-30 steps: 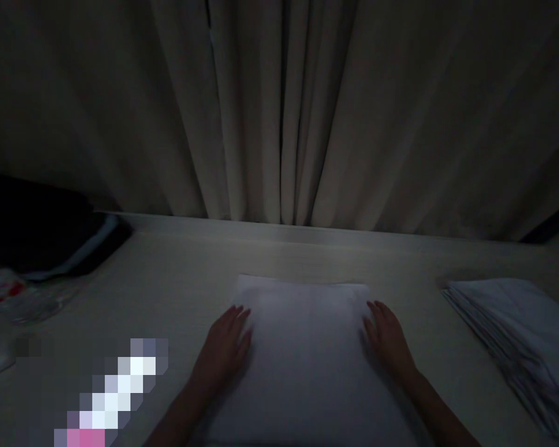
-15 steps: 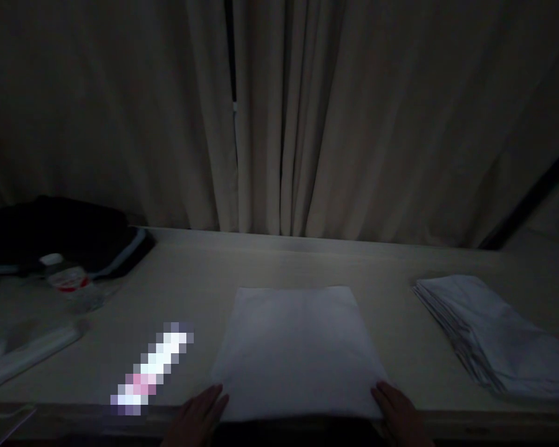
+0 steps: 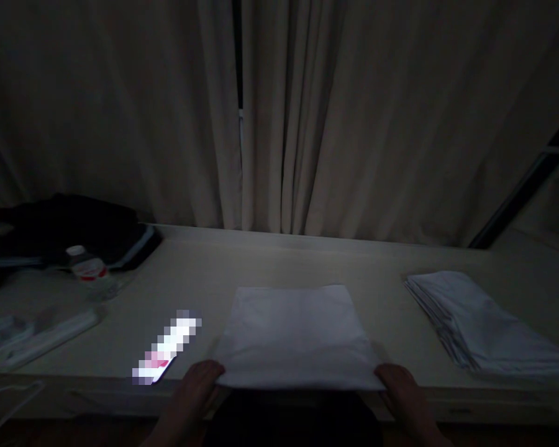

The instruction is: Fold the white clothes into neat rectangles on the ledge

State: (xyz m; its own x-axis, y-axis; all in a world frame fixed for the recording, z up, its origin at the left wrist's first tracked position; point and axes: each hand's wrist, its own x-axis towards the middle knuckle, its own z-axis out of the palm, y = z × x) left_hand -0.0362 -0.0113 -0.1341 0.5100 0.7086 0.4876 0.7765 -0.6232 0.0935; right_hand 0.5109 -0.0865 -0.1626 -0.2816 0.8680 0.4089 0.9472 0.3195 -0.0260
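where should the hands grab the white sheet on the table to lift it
Take the white sheet by its two near corners, coming from the table's front edge. It lies flat, and its near edge sits at or just over that edge, so those corners look easiest to get fingers under. The left hand and right hand are already at those corners; the dim light hides whether they pinch it.
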